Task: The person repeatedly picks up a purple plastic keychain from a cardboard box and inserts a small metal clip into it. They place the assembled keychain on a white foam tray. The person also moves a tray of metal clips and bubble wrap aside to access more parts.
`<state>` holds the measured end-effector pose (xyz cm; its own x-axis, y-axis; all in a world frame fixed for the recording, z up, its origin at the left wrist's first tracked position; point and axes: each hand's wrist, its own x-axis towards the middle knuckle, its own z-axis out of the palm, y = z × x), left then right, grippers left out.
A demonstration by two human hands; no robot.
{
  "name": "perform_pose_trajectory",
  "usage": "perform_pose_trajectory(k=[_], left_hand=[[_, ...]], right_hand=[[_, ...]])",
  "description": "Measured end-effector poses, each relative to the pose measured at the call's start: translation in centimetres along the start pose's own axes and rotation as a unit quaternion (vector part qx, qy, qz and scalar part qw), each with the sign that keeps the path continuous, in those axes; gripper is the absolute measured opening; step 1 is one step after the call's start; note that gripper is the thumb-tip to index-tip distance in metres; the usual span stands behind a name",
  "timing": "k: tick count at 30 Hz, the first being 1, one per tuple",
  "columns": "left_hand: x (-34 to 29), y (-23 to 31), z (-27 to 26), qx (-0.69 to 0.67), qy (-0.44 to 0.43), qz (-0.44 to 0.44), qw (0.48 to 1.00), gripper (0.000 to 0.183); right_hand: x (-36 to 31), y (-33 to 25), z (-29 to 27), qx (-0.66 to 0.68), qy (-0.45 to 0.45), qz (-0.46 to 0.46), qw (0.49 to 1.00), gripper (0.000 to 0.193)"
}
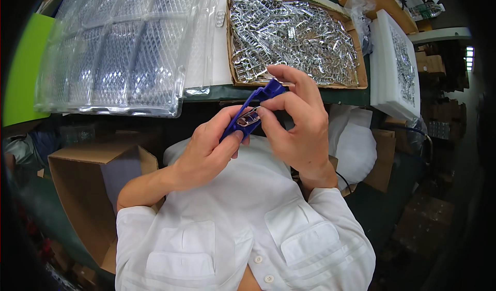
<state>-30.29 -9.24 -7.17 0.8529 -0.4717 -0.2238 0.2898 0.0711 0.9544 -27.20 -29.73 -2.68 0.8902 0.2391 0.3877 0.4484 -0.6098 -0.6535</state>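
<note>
My left hand (204,149) is closed around a dark blue plastic piece (271,89), holding it tilted in front of my chest. A small shiny metal clip (248,118) lies against the inner side of the blue piece. My right hand (305,123) pinches the upper end of that clip between thumb and index finger, while the other fingers curl above. Just beyond my hands, a shallow cardboard tray (363,78) holds a heap of similar shiny metal parts (294,37).
Clear plastic blister trays (108,58) are stacked at the left of the bench. A white foam block (382,66) bearing metal parts leans at the right. One loose metal part (220,18) lies left of the cardboard tray. Below the bench stands an open cardboard box (80,198).
</note>
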Motion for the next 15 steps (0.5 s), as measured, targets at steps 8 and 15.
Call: perform_pose_trajectory(k=[8,15], left_hand=[[0.2,0.0,-0.1,0.024,0.011,-0.006,1.000,0.041],[0.7,-0.2,0.0,0.016,0.018,-0.013,1.000,0.040]], right_hand=[[0.2,0.5,0.7,-0.027,0.022,-0.040,0.999,0.016],[-0.1,1.5,2.0,-0.067,0.034,-0.069,0.995,0.016]])
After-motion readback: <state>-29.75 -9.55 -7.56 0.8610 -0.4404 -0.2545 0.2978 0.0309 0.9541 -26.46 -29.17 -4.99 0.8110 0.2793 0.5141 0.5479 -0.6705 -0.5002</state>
